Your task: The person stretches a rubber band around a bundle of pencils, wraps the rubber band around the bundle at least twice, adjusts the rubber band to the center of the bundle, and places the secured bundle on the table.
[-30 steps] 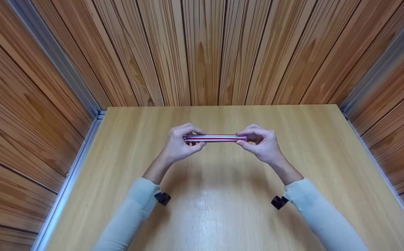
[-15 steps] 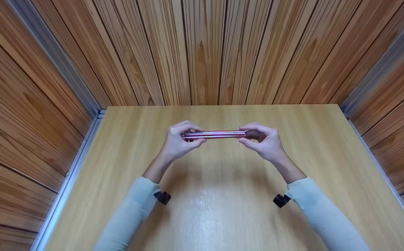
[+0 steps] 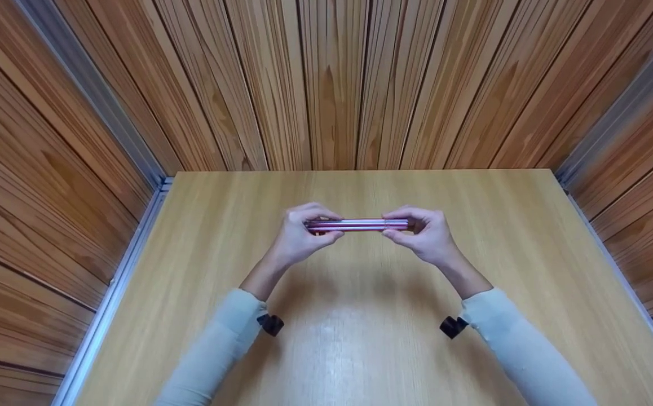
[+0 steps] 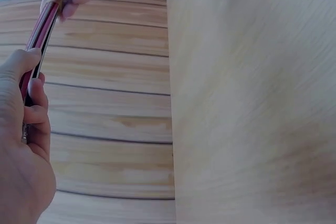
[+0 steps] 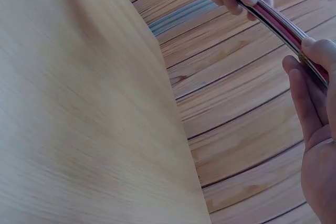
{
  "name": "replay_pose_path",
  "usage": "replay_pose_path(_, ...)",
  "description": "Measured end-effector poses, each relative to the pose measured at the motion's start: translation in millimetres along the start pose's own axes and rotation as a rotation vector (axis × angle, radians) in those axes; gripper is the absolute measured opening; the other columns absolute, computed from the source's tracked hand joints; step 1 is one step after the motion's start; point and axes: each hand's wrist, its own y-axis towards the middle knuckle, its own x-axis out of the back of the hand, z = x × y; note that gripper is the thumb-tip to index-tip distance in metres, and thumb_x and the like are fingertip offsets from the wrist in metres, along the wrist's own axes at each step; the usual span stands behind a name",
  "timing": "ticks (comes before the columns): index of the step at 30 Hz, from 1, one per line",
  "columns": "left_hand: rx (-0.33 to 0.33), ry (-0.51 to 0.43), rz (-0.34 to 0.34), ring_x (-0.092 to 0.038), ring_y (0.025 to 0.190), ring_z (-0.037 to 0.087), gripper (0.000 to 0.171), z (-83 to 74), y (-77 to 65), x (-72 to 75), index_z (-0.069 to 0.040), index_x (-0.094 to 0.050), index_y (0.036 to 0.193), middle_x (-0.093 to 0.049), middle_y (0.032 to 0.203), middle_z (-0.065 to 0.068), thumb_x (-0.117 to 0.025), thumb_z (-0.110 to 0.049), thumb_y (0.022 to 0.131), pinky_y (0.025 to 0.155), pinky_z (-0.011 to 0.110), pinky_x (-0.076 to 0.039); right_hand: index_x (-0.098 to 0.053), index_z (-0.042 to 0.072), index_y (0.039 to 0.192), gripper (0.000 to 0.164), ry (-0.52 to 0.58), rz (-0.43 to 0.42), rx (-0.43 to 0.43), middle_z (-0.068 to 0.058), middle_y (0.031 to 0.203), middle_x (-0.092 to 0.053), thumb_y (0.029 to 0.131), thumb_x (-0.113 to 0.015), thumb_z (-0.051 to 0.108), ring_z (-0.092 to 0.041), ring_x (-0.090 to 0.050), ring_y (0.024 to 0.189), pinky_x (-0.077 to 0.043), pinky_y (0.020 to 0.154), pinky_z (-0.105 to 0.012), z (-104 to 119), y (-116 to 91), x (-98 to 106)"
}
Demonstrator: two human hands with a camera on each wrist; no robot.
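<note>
A slim, shiny bundle of long pink, silver and dark pieces (image 3: 362,225), like pens or pencils, is held level above the table between both hands. A thin band crosses it near its right end. My left hand (image 3: 304,231) pinches the left end between thumb and fingers. At the other end, my right hand (image 3: 425,234) does the same, thumb below and fingers above in the head view. In the left wrist view the bundle (image 4: 42,32) runs up from the near hand to the other one. The right wrist view shows the band beside the right thumb (image 5: 320,51). Fingers partly hide both ends.
A wooden table (image 3: 332,338) lies below the hands, bordered by plank walls (image 3: 332,84) at the back and sides. Metal rails (image 3: 106,304) run along the side edges. A small black camera (image 3: 271,325) sits at the left wrist, another camera (image 3: 453,327) at the right.
Both hands rose a little in the head view, then came back down with the bundle. The left hand now sits slightly farther right, nearer the right hand. Both grips stay on the bundle.
</note>
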Motion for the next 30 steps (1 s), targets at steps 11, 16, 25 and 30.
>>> replay_pose_path(11,-0.031,0.015,-0.035,-0.072,0.09,0.011,0.021,1.7,-0.4,-0.5,-0.004,-0.087,0.11,-0.082,0.104,0.015,-0.094,-0.007,0.09,0.078,0.018,-0.058,-0.076,-0.017,0.122,0.034,0.021,0.004,-0.005,0.013,0.113,-0.084,0.088,-0.082,-0.021,-0.001,-0.077,0.092,-0.064,0.076,-0.016,0,0,0)
replay_pose_path(16,-0.013,-0.01,-0.059,-0.07,0.089,0.011,0.021,1.7,0.0,4.7,-0.003,-0.086,0.109,-0.08,0.103,0.016,-0.094,-0.006,0.09,0.076,0.018,-0.058,-0.076,-0.019,0.117,0.03,0.025,-0.034,0.036,0.011,0.11,-0.08,0.088,-0.079,-0.024,-0.001,-0.075,0.092,-0.063,0.078,-0.015,3,1,5)
replay_pose_path(25,0.012,-0.019,-0.046,-0.07,0.09,0.022,0.021,-0.9,-2.2,1.8,-0.004,-0.086,0.11,-0.079,0.105,0.016,-0.094,-0.006,0.091,0.077,0.018,-0.057,-0.074,-0.022,0.113,0.027,0.076,-0.038,0.011,0.009,0.108,-0.079,0.087,-0.078,-0.025,-0.003,-0.077,0.092,-0.066,0.075,-0.019,5,0,2)
replay_pose_path(30,0.027,0.002,-0.049,-0.069,0.09,0.015,0.02,-3.0,-3.2,-0.2,-0.006,-0.086,0.111,-0.079,0.105,0.015,-0.093,-0.008,0.092,0.078,0.018,-0.057,-0.072,-0.024,0.114,0.027,0.119,-0.016,0.015,0.007,0.108,-0.08,0.087,-0.076,-0.026,-0.005,-0.081,0.089,-0.066,0.075,-0.02,4,-1,2)
